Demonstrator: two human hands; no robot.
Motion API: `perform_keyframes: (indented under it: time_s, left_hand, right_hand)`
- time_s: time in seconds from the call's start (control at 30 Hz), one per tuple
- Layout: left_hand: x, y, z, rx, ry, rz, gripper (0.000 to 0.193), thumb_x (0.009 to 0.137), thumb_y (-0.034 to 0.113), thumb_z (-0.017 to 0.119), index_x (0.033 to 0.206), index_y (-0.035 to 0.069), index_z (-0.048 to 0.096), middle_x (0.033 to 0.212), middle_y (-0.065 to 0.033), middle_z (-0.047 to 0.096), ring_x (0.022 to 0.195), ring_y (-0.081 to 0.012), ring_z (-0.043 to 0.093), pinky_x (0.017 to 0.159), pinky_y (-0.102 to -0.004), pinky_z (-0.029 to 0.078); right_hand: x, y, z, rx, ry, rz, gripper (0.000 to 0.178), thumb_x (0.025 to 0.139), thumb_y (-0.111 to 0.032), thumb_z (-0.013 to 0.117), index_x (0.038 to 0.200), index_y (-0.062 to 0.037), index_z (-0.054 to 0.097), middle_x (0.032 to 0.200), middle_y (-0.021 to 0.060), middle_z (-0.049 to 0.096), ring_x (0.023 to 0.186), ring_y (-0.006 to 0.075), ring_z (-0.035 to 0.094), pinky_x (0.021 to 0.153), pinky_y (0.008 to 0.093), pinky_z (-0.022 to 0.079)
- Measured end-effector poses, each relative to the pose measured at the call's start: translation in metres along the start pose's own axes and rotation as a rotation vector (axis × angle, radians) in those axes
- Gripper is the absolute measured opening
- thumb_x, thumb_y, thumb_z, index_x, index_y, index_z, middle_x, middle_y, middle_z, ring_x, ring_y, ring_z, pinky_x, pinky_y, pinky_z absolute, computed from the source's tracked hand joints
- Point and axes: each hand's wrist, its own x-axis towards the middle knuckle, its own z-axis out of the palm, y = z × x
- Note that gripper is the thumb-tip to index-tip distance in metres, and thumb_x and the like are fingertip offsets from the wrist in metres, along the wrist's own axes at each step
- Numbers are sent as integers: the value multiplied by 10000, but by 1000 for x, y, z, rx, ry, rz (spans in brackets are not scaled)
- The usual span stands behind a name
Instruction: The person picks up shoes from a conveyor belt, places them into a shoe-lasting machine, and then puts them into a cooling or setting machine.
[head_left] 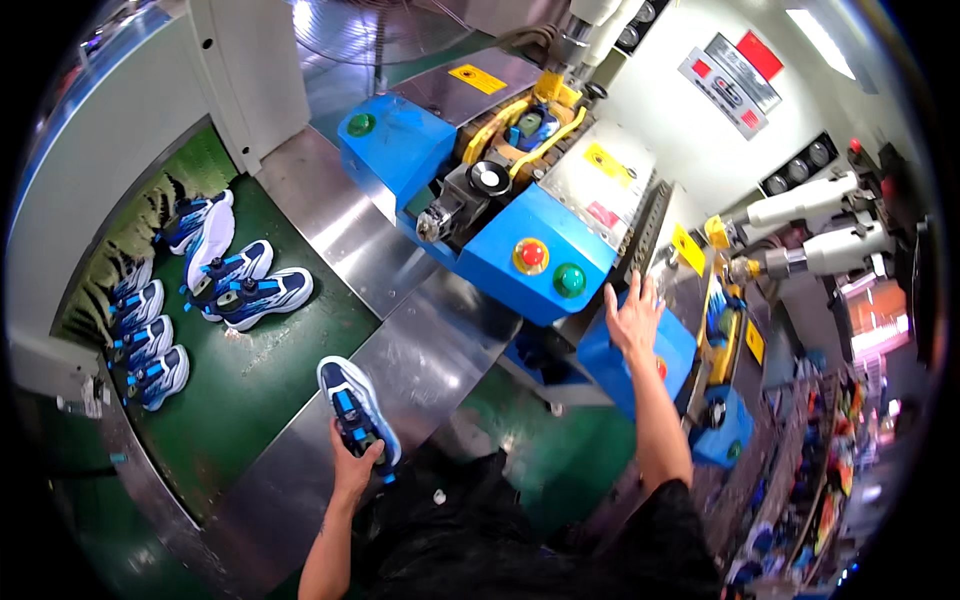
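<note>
My left hand [356, 462] is closed round the heel end of a blue-and-white sneaker [338, 378], whose toe points away from me. The shoe is held above the steel ledge in front of my body. My right hand [634, 318] is stretched out to the right with its fingers apart and holds nothing. It is over the blue control box [672, 335] of the right-hand press; whether it touches the box I cannot tell. A red button [660, 368] shows beside my wrist.
More sneakers [270, 298] lie on a green conveyor belt [275, 365] at the left, by a brush-edged opening. Another blue control box [530, 245] with red and green buttons juts out in the middle. Behind it, a shoe [533, 128] sits between yellow clamps. Shelves stand far right.
</note>
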Motion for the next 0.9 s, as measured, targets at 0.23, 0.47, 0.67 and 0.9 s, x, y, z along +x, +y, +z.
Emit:
perform_keyframes:
  time_s: [0.23, 0.47, 0.67, 0.9]
  left_hand:
    - [-8, -24, -174, 343, 326, 133, 529, 871, 122, 651, 1348, -12, 467, 1327, -189, 543, 1237, -318, 524, 1050, -390, 402]
    - [-61, -152, -310, 629, 997, 66, 226, 882, 62, 575, 1095, -12, 583, 1046, -193, 600, 994, -406, 562, 877, -480, 442]
    - [-78, -86, -350, 721, 1035, 152, 116, 805, 4, 598, 919, 25, 587, 911, -147, 609, 824, -362, 571, 750, -450, 451]
    - [-72, -48, -327, 586, 717, -132, 162, 780, 65, 654, 940, 64, 635, 931, -106, 646, 849, -297, 619, 794, -441, 457]
  right_hand:
    - [-131, -182, -14, 759, 230, -361, 306, 889, -33, 612, 1177, 51, 555, 1208, 265, 578, 1151, 416, 551, 958, 410, 451]
    - [-187, -547, -64, 605, -660, -1120, 802, 772, -310, 794, 1404, -5, 406, 1416, 243, 452, 1316, 385, 445, 1082, 447, 387]
    - [-177, -680, -15, 69, -524, -1402, 840, 671, -349, 845, 1327, -19, 438, 1135, 207, 643, 1001, 389, 637, 840, 445, 526]
    - [-197, -568, -103, 520, -706, -935, 806, 597, -439, 883, 1221, -28, 579, 990, 211, 705, 938, 347, 696, 838, 413, 557]
